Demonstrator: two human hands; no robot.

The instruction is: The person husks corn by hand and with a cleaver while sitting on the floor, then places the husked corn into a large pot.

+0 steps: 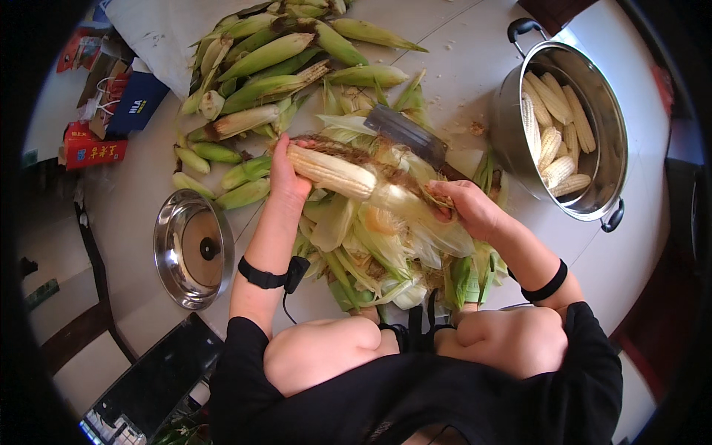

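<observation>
My left hand (293, 175) grips a peeled ear of pale corn (334, 172) near one end. Husk leaves and brown silk trail from the ear's other end, and my right hand (464, 206) pinches this husk (409, 197). A strand of brown silk lies along the ear's far side. Beneath both hands spreads a loose heap of stripped husks (361, 239), partly covering my green footwear (478, 283). Just beyond the ear, a cleaver (406, 133) rests on the husks, its handle partly hidden behind my right hand.
Unpeeled green corn (267, 55) is piled at the far left beside a white sack (150, 33). A steel pot (509, 133) at right holds several peeled ears (556, 122). A steel lid (167, 250), knob visible, lies left. Bags (136, 103) and a red box (94, 146) stand farther left.
</observation>
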